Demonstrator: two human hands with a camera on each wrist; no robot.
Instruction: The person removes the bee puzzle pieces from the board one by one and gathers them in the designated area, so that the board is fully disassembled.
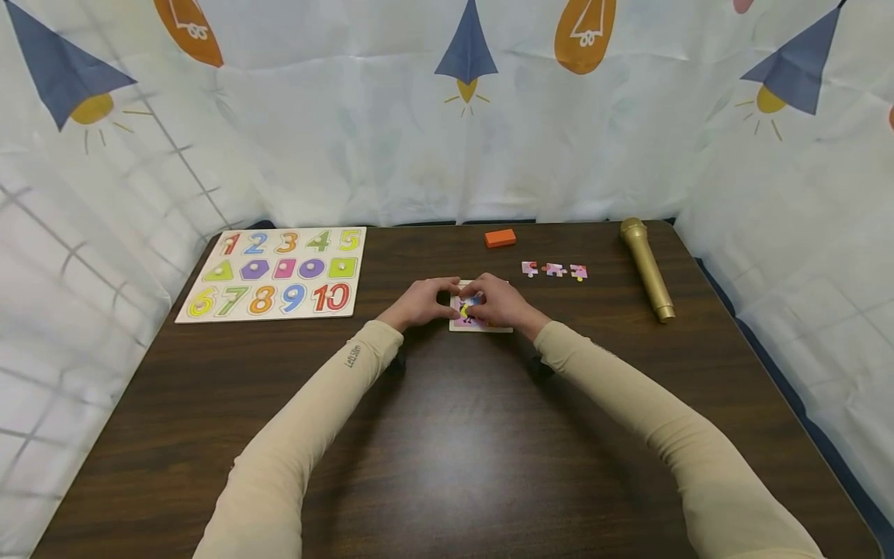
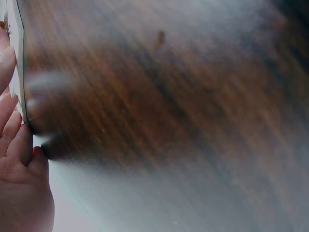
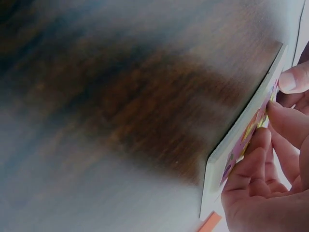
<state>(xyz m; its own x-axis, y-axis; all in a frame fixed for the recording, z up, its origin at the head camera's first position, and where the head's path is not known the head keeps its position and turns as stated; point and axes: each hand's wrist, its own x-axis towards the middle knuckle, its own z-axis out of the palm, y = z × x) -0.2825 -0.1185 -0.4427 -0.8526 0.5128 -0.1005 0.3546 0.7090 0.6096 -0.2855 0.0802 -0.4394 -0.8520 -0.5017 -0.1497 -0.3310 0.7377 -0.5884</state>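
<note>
A small jigsaw puzzle tray with a pale rim and a colourful picture is set near the middle of the desk. Its left side is touched by the left hand, whose fingers and thumb are bent in a curve; the picture is touched by the fingertips of the right hand. Whether a piece is pinched by either hand cannot be told, since the contact is largely covered by the fingers.

Three loose puzzle pieces, mostly pink, are laid in a row to the right of the tray, apart from it. An orange block is placed beyond the tray, near the far edge. On the left, a number board is seen, with digits 1 to 10 in two rows and coloured shapes between them. A golden microphone is laid at the right. The far side is backed by a patterned white curtain.
</note>
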